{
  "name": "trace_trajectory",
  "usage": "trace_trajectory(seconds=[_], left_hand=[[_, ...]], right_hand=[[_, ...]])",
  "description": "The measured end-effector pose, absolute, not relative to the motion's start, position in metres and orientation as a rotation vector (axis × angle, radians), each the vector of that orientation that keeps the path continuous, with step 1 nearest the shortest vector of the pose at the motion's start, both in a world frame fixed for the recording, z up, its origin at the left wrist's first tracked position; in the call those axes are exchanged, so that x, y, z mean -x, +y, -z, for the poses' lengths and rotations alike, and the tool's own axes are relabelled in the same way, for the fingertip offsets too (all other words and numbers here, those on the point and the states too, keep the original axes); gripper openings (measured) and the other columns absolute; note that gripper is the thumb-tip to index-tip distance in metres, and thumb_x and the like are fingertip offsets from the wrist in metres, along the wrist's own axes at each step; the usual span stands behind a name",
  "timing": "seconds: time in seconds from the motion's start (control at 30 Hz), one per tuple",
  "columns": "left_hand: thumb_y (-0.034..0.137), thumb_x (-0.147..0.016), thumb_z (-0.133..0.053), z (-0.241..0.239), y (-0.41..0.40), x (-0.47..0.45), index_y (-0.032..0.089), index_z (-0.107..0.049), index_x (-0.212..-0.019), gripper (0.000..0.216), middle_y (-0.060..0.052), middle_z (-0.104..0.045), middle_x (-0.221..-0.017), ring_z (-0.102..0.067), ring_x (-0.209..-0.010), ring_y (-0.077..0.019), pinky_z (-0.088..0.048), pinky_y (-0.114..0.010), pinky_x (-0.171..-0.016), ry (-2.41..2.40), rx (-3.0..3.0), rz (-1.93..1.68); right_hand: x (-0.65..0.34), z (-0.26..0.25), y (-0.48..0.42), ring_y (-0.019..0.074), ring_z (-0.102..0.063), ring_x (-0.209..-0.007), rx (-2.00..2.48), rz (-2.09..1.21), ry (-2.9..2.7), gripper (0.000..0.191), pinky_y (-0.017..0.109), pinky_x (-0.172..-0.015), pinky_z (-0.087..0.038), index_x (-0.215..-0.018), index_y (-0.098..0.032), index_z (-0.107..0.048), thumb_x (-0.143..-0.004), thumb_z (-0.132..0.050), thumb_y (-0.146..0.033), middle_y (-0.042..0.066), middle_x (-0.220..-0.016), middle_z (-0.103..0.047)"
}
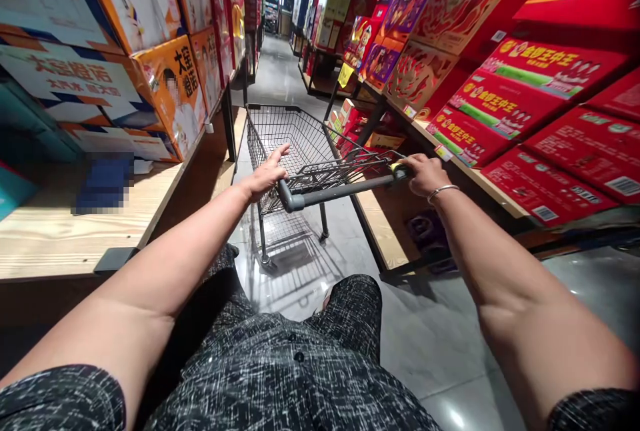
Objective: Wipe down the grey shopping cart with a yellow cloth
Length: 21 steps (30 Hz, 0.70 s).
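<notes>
A dark wire shopping cart (285,127) stands in front of me, its basket mostly bare, with a folded wire flap near the handle. Its grey handle bar (345,193) runs across toward me. My right hand (425,174), with a silver bangle at the wrist, is closed around the right end of that bar. At the left corner of the cart, my left hand (267,174) rests against the side by the bar's end, its fingers stretched forward rather than wrapped round the handle.
Orange and white cartons (165,91) are stacked on a wooden shelf (165,181) close at left. Red boxes (505,104) fill the right shelving, which angles in beside the cart. A low wooden shelf edge (383,224) lies near its right side. The tiled aisle (285,64) runs ahead.
</notes>
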<state>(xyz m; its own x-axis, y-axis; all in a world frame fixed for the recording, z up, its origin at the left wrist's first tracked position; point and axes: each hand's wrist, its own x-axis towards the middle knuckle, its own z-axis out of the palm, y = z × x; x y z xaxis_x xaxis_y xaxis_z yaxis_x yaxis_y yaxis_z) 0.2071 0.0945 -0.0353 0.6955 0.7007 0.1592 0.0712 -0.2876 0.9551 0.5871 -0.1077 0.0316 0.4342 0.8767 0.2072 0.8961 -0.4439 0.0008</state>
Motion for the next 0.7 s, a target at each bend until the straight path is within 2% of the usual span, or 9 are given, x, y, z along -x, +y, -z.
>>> trace_trajectory(seconds=[0.1,0.17,0.27,0.33,0.43,0.53,0.63,0.7], left_hand=[[0.016,-0.066,-0.054,0.030,0.095,-0.202,0.022,-0.042,-0.155,0.090,-0.014,-0.047,-0.157,-0.042,-0.146,-0.0333,-0.040,-0.054,-0.117,0.797,-1.751,-0.809],[0.018,-0.072,-0.056,0.024,0.086,-0.197,0.018,-0.047,-0.150,0.079,-0.015,-0.055,-0.150,-0.050,-0.139,-0.0302,-0.043,-0.051,-0.115,0.837,-1.741,-0.907],[0.035,-0.091,-0.053,0.011,0.063,-0.187,0.017,-0.050,-0.147,0.059,-0.013,-0.068,-0.132,-0.061,-0.125,-0.0261,-0.045,-0.048,-0.112,0.707,-1.799,-0.908],[0.052,-0.099,-0.045,0.004,0.051,-0.182,0.020,-0.058,-0.141,0.055,-0.010,-0.075,-0.118,-0.062,-0.122,-0.0278,-0.042,-0.050,-0.113,0.659,-1.924,-0.824],[0.075,-0.099,-0.031,-0.001,0.046,-0.180,0.019,-0.067,-0.132,0.074,-0.010,-0.078,-0.110,-0.062,-0.122,-0.0315,-0.040,-0.050,-0.114,0.661,-2.021,-0.774],[0.087,-0.093,-0.017,0.003,0.054,-0.182,0.014,-0.065,-0.137,0.098,-0.014,-0.075,-0.116,-0.065,-0.117,-0.0322,-0.046,-0.048,-0.107,0.629,-1.907,-0.765],[0.091,-0.089,-0.014,0.008,0.065,-0.181,0.014,-0.065,-0.138,0.105,-0.015,-0.073,-0.124,-0.065,-0.117,-0.0326,-0.049,-0.045,-0.103,0.598,-1.843,-0.718],[0.091,-0.090,-0.015,0.008,0.072,-0.177,0.015,-0.069,-0.133,0.103,-0.014,-0.074,-0.122,-0.065,-0.117,-0.0325,-0.049,-0.044,-0.103,0.586,-1.835,-0.677]], right_hand=[[-0.606,-0.023,-0.104,0.0308,-0.049,-0.112,2.608,0.243,-1.328,0.055,0.045,-0.093,-0.045,-0.123,-0.033,-0.071,-0.074,-0.059,-0.013,0.007,-0.136,-0.060],[-0.599,-0.014,-0.098,0.0318,-0.048,-0.113,2.570,0.265,-1.213,0.053,0.045,-0.094,-0.045,-0.123,-0.031,-0.070,-0.074,-0.057,-0.014,0.008,-0.134,-0.060],[-0.572,-0.001,-0.093,0.0345,-0.047,-0.115,2.460,0.355,-1.117,0.051,0.049,-0.094,-0.045,-0.122,-0.031,-0.068,-0.074,-0.057,-0.018,0.010,-0.132,-0.058],[-0.546,0.006,-0.093,0.0359,-0.048,-0.116,2.350,0.378,-1.196,0.056,0.054,-0.098,-0.043,-0.125,-0.032,-0.066,-0.071,-0.056,-0.018,0.011,-0.131,-0.057],[-0.487,0.016,-0.094,0.0384,-0.047,-0.123,2.175,0.398,-1.441,0.074,0.063,-0.105,-0.037,-0.140,-0.033,-0.056,-0.069,-0.056,-0.014,0.012,-0.135,-0.055],[-0.406,0.030,-0.086,0.0400,-0.038,-0.133,2.049,0.440,-1.645,0.090,0.064,-0.109,-0.035,-0.154,-0.037,-0.042,-0.069,-0.056,-0.010,0.010,-0.148,-0.045],[-0.327,0.041,-0.070,0.0395,-0.035,-0.134,1.770,0.389,-1.745,0.093,0.066,-0.111,-0.035,-0.154,-0.047,-0.041,-0.072,-0.058,-0.008,0.003,-0.154,-0.043],[-0.295,0.043,-0.059,0.0386,-0.035,-0.136,1.649,0.334,-1.775,0.083,0.066,-0.113,-0.033,-0.149,-0.050,-0.048,-0.078,-0.059,-0.009,0.001,-0.153,-0.046]])
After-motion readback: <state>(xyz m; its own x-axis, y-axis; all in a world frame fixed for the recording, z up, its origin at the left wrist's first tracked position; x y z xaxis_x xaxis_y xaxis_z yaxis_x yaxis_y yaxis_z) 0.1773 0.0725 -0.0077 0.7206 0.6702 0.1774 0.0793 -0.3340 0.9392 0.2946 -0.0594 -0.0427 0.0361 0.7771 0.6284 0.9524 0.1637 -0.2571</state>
